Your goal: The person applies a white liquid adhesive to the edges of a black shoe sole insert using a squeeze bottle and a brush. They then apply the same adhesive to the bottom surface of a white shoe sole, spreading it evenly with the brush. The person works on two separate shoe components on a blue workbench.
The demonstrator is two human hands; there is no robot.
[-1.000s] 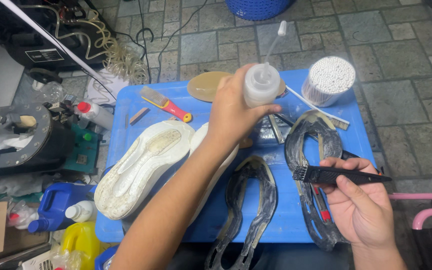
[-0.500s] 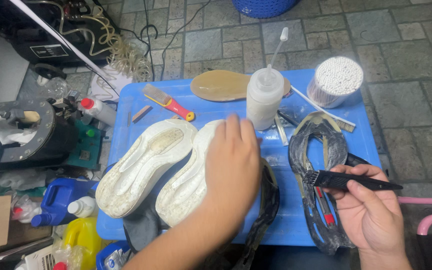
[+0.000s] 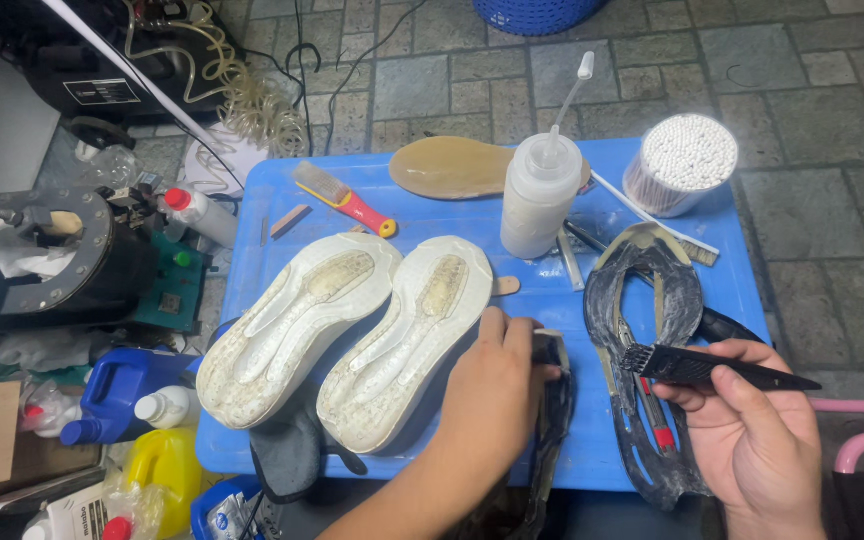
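left hand (image 3: 492,375) lowered onto, apparently, black outsole (image 3: 552,400).

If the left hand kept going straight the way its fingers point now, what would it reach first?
The left hand points up and slightly right across the blue table. Beyond the dark outsole strip it already touches, the squeeze bottle probably comes first, though depth is hard to judge.

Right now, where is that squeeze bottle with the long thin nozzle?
In the head view, the squeeze bottle stands upright toward the back of the blue table, right of centre, between the tan insole and the tub of cotton swabs.
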